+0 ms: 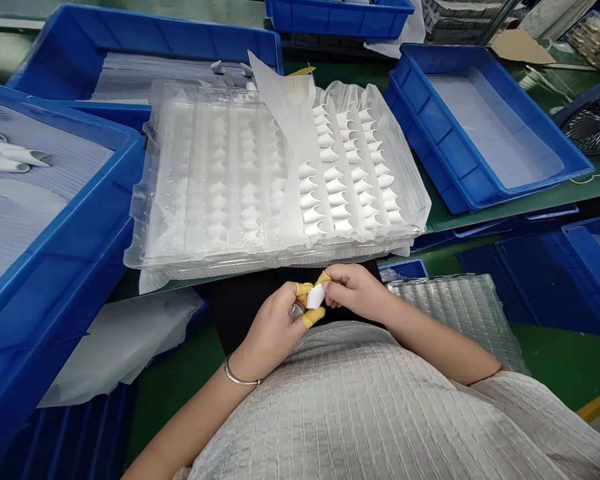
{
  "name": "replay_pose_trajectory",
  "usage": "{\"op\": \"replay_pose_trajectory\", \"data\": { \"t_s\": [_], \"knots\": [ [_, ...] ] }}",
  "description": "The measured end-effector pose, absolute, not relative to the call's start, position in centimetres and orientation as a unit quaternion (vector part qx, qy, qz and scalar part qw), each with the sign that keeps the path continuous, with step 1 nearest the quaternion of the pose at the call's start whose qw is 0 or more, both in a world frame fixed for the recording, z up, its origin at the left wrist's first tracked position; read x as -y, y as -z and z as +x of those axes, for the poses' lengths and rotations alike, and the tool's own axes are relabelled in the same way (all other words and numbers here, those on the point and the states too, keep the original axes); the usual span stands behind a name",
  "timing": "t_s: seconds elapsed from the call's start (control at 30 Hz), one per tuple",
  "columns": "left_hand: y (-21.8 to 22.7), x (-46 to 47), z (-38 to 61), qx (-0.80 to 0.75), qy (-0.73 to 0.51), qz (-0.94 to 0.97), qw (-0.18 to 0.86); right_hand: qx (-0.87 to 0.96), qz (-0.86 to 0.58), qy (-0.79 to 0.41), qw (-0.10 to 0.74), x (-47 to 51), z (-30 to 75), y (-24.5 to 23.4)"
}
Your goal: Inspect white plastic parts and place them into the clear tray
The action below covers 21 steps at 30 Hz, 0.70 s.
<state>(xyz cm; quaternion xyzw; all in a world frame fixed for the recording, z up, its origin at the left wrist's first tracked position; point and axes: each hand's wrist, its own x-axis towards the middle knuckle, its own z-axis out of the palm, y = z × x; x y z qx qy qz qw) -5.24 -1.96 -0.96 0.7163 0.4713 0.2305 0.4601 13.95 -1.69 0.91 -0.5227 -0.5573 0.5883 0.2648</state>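
Between my two hands, close to my body, is a small white curved plastic piece [315, 297]. My left hand [280, 320], with yellow finger cots on its fingertips, pinches the piece from the left. From the right, the fingers of my right hand [353, 290] close on its upper edge; a yellow cot shows there too. Just beyond my hands lies a clear plastic tray [205, 257], its left part under translucent sheeting. Rows of similar white pieces [337, 187] stand uncovered in its right part, beside a folded-back white foam sheet [293, 113].
At the left, a blue bin [95, 180] holds several white pointed pieces [10, 157]. Another blue bin [170, 37] stands behind the tray. Stacked blue bins [445, 147] sit at the right near a small fan [595, 123]. Below right lies a clear ribbed tray [460, 313].
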Motion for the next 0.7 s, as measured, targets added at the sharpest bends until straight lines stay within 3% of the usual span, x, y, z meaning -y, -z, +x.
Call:
{"op": "replay_pose_trajectory", "data": {
  "t_s": [0.23, 0.4, 0.5, 0.6, 0.7],
  "knots": [
    [1.1, 2.1, -5.2, -0.489, -0.208, 0.69, 0.491, 0.534, -0.524, -0.607, 0.268, 1.8, 14.0, -0.9],
    [1.2, 2.1, -5.3, -0.48, -0.217, 0.679, 0.511, 0.605, -0.536, -0.535, 0.247, 1.8, 14.0, -1.6],
    [1.7, 1.7, -5.3, -0.463, -0.245, 0.632, 0.571, 0.609, -0.514, -0.551, 0.248, 0.7, 14.7, -3.7],
    [3.2, 1.3, -5.4, -0.446, -0.265, 0.608, 0.601, 0.581, -0.482, -0.582, 0.304, -2.4, 15.6, -7.3],
    [5.5, 0.9, -5.9, -0.443, -0.284, 0.604, 0.599, 0.584, -0.49, -0.538, 0.361, -8.1, 15.2, -10.8]
  ]
}}
